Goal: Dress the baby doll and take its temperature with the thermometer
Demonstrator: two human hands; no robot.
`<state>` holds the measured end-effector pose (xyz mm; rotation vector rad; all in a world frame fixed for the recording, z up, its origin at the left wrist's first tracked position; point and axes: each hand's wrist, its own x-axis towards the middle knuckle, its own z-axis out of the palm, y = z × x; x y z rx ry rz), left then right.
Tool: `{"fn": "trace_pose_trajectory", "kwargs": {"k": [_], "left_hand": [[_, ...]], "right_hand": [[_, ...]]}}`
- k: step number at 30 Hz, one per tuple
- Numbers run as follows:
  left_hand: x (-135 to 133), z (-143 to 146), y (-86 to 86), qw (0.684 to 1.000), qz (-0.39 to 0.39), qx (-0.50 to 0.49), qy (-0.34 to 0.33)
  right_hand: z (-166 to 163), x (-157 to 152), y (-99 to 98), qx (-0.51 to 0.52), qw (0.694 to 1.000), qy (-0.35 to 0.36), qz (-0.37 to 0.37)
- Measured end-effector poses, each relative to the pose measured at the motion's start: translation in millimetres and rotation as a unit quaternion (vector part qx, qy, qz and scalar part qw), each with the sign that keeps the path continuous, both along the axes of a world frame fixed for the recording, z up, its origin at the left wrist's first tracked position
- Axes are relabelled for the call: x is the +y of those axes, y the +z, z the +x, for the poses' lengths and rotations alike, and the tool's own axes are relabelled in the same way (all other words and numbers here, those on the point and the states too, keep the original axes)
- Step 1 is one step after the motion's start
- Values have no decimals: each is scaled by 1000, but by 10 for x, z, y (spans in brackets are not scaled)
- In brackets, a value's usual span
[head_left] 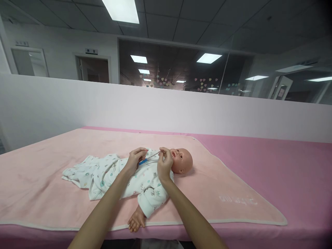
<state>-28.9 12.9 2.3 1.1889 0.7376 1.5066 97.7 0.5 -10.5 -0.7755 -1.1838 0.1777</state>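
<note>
A baby doll (183, 160) lies on its back, its head to the right, dressed in a white patterned gown (135, 183). Above its chest, a thin clear thermometer (153, 155) with a blue end (143, 162) slants up to the right between my hands. My left hand (136, 159) is closed around the blue end. The fingers of my right hand (165, 164) pinch the clear tip, close to the doll's chin. My fingers partly cover both ends. One doll hand (137, 219) rests near the front edge.
Beneath the doll spreads a peach blanket (207, 197) with a pale border, laid over a pink table cover (290, 173). A low white partition (166, 110) stands behind the table. Farther back are a doorway (94, 70) and a large window.
</note>
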Motion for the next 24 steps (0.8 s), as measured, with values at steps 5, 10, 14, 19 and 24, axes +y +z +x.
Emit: {"fn": "trace_pose_trajectory", "kwargs": {"k": [5, 10, 14, 19, 24], "left_hand": [[3, 10, -3, 999, -11, -32, 11], [3, 15, 24, 1000, 1, 24, 16], [-103, 105, 97, 961, 120, 232, 90], [-278, 314, 98, 832, 298, 450, 132], [-266, 402, 3, 800, 273, 524, 110]], "right_hand": [[29, -102, 187, -30, 999, -26, 30], [474, -556, 296, -75, 971, -181, 137], [988, -1081, -29, -68, 940, -317, 103], [1351, -1432, -446, -172, 890, -423, 7], [1552, -1426, -676, -247, 877, -402, -90]]}}
